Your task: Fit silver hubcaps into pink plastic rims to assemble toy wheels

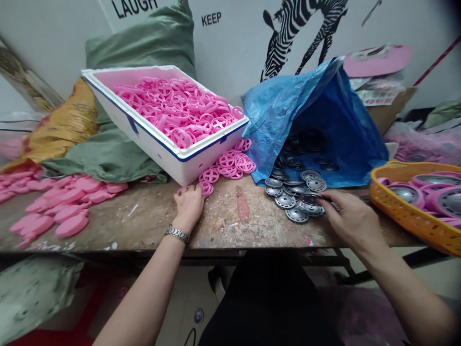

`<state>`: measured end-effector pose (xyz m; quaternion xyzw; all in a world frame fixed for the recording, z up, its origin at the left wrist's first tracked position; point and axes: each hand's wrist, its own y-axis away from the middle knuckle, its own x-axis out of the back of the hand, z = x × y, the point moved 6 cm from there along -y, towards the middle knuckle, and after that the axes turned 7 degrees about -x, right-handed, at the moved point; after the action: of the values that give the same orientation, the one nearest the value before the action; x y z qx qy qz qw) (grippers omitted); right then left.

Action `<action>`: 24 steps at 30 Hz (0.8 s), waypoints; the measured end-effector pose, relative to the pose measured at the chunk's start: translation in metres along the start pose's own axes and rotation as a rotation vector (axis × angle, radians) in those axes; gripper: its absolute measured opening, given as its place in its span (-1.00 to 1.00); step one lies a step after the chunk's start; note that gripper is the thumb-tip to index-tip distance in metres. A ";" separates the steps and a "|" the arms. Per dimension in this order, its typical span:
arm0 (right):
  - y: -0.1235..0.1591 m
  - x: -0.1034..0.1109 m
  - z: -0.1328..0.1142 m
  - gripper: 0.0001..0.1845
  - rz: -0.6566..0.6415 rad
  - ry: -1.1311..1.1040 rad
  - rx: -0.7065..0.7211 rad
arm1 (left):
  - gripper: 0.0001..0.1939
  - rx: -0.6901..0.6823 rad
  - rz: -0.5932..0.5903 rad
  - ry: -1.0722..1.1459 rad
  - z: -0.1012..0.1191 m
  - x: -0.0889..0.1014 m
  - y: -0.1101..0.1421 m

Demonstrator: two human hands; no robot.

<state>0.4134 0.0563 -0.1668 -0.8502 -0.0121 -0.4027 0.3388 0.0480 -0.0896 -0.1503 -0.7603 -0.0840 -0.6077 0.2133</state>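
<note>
My left hand (190,205), a metal watch band at its wrist, is at the near bottom corner of the white foam box. Its fingers curl down onto a pink spoked ring (206,189) at the edge of a small pile; the fingertips are partly hidden. On the other side, my right hand (351,220) pinches a dark-and-silver wheel-cover disc (311,199) between thumb and fingers. That disc is just above a heap of similar silver discs (285,201), spilling from the mouth of a blue plastic bag (345,158).
The tilted foam box (151,153) is full of pink spoked rings (180,108). Flat pink paddle-shaped pieces (66,204) lie at left, by a green sack (108,149). At right, an orange basket (406,223) holds pink rings with silver discs. The worn table's front edge (230,247) faces me.
</note>
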 end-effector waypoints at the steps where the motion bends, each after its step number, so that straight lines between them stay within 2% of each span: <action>1: 0.003 0.002 0.001 -0.73 -0.003 -0.062 -0.051 | -0.68 -0.011 0.002 0.002 0.000 0.000 0.000; 5: 0.017 0.005 0.005 -0.74 -0.031 -0.289 -0.291 | -0.72 -0.102 0.061 0.008 0.006 0.006 0.005; 8: 0.028 0.004 0.004 -0.70 -0.053 -0.414 -0.421 | -0.77 -0.195 0.095 0.052 0.014 0.010 0.012; 13: 0.039 -0.002 -0.009 -0.67 -0.112 -0.629 -0.552 | -0.87 -0.422 0.226 0.497 0.044 0.023 0.035; 16: 0.041 -0.002 -0.025 -0.72 -0.142 -0.724 -0.516 | -0.92 -0.544 0.281 0.633 0.068 0.030 0.053; 20: 0.043 0.001 -0.046 -0.81 -0.151 -0.737 -0.394 | -0.87 -0.707 0.275 0.641 0.099 0.033 0.073; 24: 0.047 0.002 -0.063 -0.83 -0.137 -0.740 -0.242 | -0.83 -0.775 0.257 0.709 0.115 0.035 0.084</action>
<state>0.3860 -0.0174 -0.1642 -0.9689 -0.1425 -0.0895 0.1814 0.1917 -0.1206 -0.1554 -0.5358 0.3171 -0.7825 0.0051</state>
